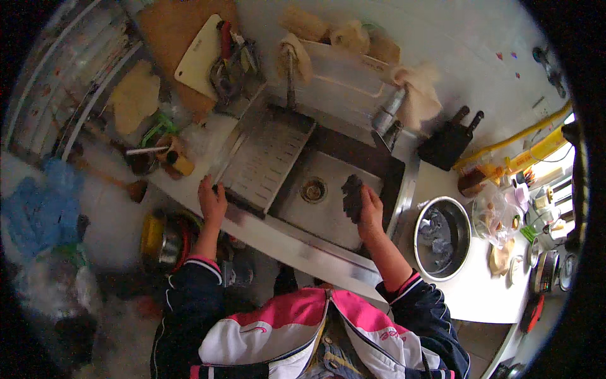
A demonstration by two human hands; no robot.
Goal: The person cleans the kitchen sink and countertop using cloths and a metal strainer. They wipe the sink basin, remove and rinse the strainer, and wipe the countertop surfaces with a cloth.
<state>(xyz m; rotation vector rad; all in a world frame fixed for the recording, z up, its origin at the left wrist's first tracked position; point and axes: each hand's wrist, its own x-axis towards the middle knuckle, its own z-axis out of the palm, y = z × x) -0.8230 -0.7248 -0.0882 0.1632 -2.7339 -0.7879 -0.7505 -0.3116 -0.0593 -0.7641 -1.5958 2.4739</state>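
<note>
My right hand [372, 213] grips a crumpled dark cloth [351, 199] above the right side of a stainless steel sink basin [326, 227]. A round drain [313, 190] shows at the basin's floor. My left hand [212, 201] is at the near left corner of the slotted metal drainboard [265, 156], fingers apart and nothing in it. Whether it touches the counter edge I cannot tell. The faucet [290, 78] rises behind the drainboard, with a beige cloth [296, 54] draped over its top.
A round metal pan [419, 251] stands on the counter right of the sink, with shiny contents I cannot make out. Behind it is a black knife block [445, 142]. A clear plastic bin [345, 76] is behind the sink. At left stand a pale cutting board [199, 59] and a utensil holder [232, 76].
</note>
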